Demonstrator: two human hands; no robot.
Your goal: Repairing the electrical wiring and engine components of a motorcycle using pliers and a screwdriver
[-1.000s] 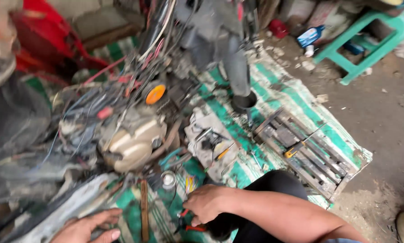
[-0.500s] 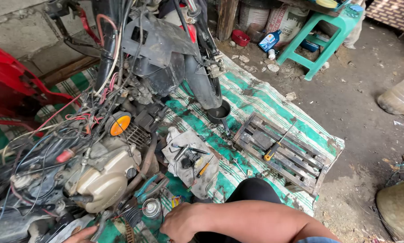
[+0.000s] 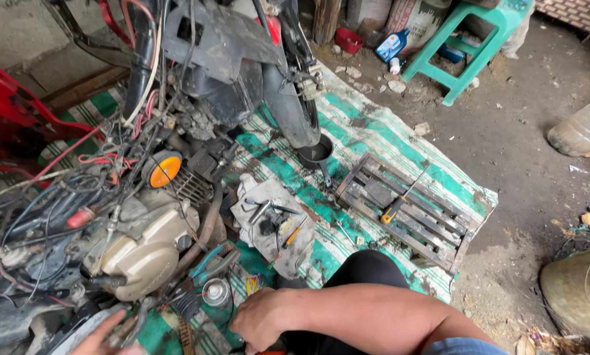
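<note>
My right hand (image 3: 261, 321) is curled low over the striped green and white tarp (image 3: 374, 135), beside a small silver spray can (image 3: 215, 292). A bit of a red-handled tool (image 3: 269, 352) shows under its fingers. Only the fingers of my left hand (image 3: 106, 335) show at the bottom edge, against dark parts under the stripped motorcycle's beige engine cover (image 3: 144, 253). The rest of that hand is cut off. My knee (image 3: 367, 269) in black cloth sits just right of the right hand.
A dirty rag (image 3: 275, 227) with small tools lies ahead of my right hand. Beyond it are a black funnel (image 3: 316, 154) and a wooden slat rack (image 3: 410, 213) with a yellow-handled screwdriver (image 3: 395, 210). A green plastic stool (image 3: 469, 49) stands far right; loose wires hang at left.
The view has tilted up and back, showing more of the motorcycle and floor. My right hand has slid toward the lower middle, and my left hand has dropped nearly out of view.
</note>
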